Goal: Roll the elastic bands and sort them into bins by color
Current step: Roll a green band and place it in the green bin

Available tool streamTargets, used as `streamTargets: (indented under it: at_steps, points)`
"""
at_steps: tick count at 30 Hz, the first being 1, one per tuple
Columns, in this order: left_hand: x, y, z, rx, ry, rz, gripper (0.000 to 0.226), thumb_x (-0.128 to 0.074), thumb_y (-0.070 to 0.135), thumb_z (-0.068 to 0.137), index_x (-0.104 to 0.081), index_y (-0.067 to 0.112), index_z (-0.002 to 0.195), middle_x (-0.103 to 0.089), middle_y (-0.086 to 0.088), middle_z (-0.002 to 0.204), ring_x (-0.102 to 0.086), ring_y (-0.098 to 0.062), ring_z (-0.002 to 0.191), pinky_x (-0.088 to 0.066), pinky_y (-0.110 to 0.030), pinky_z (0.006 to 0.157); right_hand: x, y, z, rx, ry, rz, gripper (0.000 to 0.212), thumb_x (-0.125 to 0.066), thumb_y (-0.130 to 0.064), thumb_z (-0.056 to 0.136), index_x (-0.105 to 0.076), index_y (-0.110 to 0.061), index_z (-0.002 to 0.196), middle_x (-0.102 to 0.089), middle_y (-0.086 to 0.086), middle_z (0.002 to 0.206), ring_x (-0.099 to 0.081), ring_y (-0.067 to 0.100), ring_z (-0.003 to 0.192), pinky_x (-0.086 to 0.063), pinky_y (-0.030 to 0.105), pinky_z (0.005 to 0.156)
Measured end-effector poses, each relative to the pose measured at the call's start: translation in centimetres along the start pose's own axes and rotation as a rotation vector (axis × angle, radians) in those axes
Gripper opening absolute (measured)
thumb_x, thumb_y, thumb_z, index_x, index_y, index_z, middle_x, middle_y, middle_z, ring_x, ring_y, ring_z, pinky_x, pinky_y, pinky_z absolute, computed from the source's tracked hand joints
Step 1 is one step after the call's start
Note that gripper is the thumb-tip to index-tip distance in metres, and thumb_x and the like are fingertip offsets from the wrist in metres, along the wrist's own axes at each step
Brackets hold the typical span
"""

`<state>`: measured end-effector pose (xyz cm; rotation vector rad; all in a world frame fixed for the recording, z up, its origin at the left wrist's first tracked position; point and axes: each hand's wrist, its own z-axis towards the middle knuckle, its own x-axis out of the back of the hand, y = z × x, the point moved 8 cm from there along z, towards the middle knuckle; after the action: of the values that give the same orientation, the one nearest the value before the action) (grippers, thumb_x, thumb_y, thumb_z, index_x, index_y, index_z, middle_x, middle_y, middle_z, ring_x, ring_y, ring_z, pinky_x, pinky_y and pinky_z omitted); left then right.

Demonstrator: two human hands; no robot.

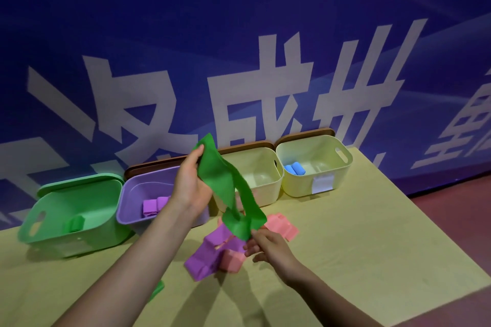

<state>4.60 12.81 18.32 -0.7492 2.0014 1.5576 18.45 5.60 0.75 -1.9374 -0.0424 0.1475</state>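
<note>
1. The green band (228, 183) hangs above the desk (358, 247), stretched between both hands.
2. The left hand (190, 183) pinches its upper end; the right hand (265, 245) grips the lower end, though blur hides the exact fingers.
3. It looks light, limp and stretchy, so rolling should start from one flat end.
4. The green bin (71, 210) is probably its target.
</note>
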Motion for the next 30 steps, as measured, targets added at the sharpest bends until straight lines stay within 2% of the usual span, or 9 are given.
streamTargets:
  at_steps: [2, 6, 10, 12, 15, 17, 21, 27, 30]
  points:
    - [0.5, 0.2, -0.1, 0.003, 0.002, -0.005, 0.02, -0.046, 0.022, 0.098, -0.062, 0.014, 0.091, -0.065, -0.002, 0.067, -0.062, -0.016, 0.068, -0.051, -0.031, 0.07, 0.0, -0.2, -0.4, 0.008, -0.019, -0.004, 0.026, -0.049, -0.025, 0.099, -0.065, -0.009, 0.086, -0.069, 0.01, 0.084, -0.065, 0.018, 0.074, -0.047, 0.027, 0.062]
    - [-0.4, -1.0, -1.3, 0.056, -0.009, 0.039, 0.02, -0.044, 0.022, 0.098, -0.059, 0.014, 0.087, -0.062, 0.001, 0.059, -0.062, -0.01, 0.054, -0.05, -0.024, 0.056, -0.7, -0.9, -0.2, -0.049, -0.006, 0.065, 0.027, -0.053, -0.034, 0.095, -0.064, -0.01, 0.095, -0.066, 0.006, 0.084, -0.065, 0.02, 0.077, -0.049, 0.025, 0.061]
    - [-1.9, -1.7, -2.4, 0.077, -0.028, 0.067, 0.02, -0.045, 0.022, 0.098, -0.059, 0.013, 0.087, -0.06, 0.0, 0.062, -0.06, -0.009, 0.053, -0.048, -0.025, 0.059, -2.0, -0.8, 1.4, -0.148, 0.026, 0.083, 0.039, -0.057, -0.046, 0.091, -0.062, -0.01, 0.105, -0.065, 0.005, 0.084, -0.068, 0.021, 0.079, -0.053, 0.026, 0.06]
    - [-2.1, -1.5, -2.7, 0.078, -0.037, 0.065, 0.021, -0.045, 0.023, 0.098, -0.059, 0.013, 0.086, -0.059, 0.0, 0.065, -0.059, -0.009, 0.053, -0.048, -0.022, 0.057, -2.2, -0.9, 1.9, -0.151, 0.079, 0.12, 0.035, -0.057, -0.046, 0.09, -0.061, -0.014, 0.103, -0.067, 0.008, 0.09, -0.069, 0.023, 0.082, -0.053, 0.029, 0.061]
    - [-1.2, -0.9, -2.9, 0.061, -0.021, 0.045, 0.022, -0.044, 0.023, 0.098, -0.059, 0.013, 0.086, -0.06, 0.0, 0.063, -0.061, -0.009, 0.053, -0.049, -0.021, 0.055, -1.8, -1.7, 1.8, -0.069, 0.145, 0.187, 0.025, -0.056, -0.043, 0.092, -0.065, -0.02, 0.096, -0.071, 0.012, 0.1, -0.068, 0.025, 0.087, -0.053, 0.029, 0.062]
    - [-0.3, -0.2, -2.9, 0.05, -0.003, 0.031, 0.023, -0.042, 0.023, 0.099, -0.059, 0.013, 0.085, -0.061, -0.001, 0.061, -0.06, -0.01, 0.054, -0.048, -0.024, 0.058, -1.6, -2.1, 1.6, -0.014, 0.135, 0.16, 0.022, -0.053, -0.039, 0.095, -0.068, -0.022, 0.095, -0.071, 0.011, 0.101, -0.068, 0.024, 0.089, -0.054, 0.031, 0.07]
    - [2.7, 1.8, -2.1, -0.015, 0.094, 0.012, 0.024, -0.042, 0.023, 0.1, -0.058, 0.015, 0.084, -0.061, 0.0, 0.056, -0.059, -0.011, 0.052, -0.046, -0.027, 0.065, -0.9, -1.1, 1.2, -0.04, 0.076, 0.157, 0.023, -0.052, -0.025, 0.097, -0.067, -0.012, 0.109, -0.07, 0.013, 0.107, -0.066, 0.027, 0.098, -0.055, 0.039, 0.082]
    - [5.5, 4.1, -0.5, -0.08, 0.188, 0.08, 0.022, -0.041, 0.025, 0.101, -0.058, 0.015, 0.091, -0.062, -0.001, 0.061, -0.063, -0.013, 0.054, -0.055, -0.03, 0.06, -0.6, -0.4, 0.3, -0.091, -0.034, 0.118, 0.02, -0.055, -0.01, 0.094, -0.064, 0.001, 0.108, -0.07, 0.017, 0.102, -0.068, 0.025, 0.09, -0.055, 0.032, 0.074]
    - [6.0, 4.6, 0.3, -0.087, 0.217, 0.077, 0.021, -0.042, 0.026, 0.101, -0.059, 0.017, 0.094, -0.064, -0.001, 0.064, -0.064, -0.014, 0.055, -0.055, -0.03, 0.055, -0.6, -0.8, -0.4, -0.086, -0.066, 0.078, 0.012, -0.054, -0.009, 0.095, -0.064, -0.003, 0.098, -0.07, 0.007, 0.082, -0.068, 0.015, 0.075, -0.054, 0.027, 0.068]
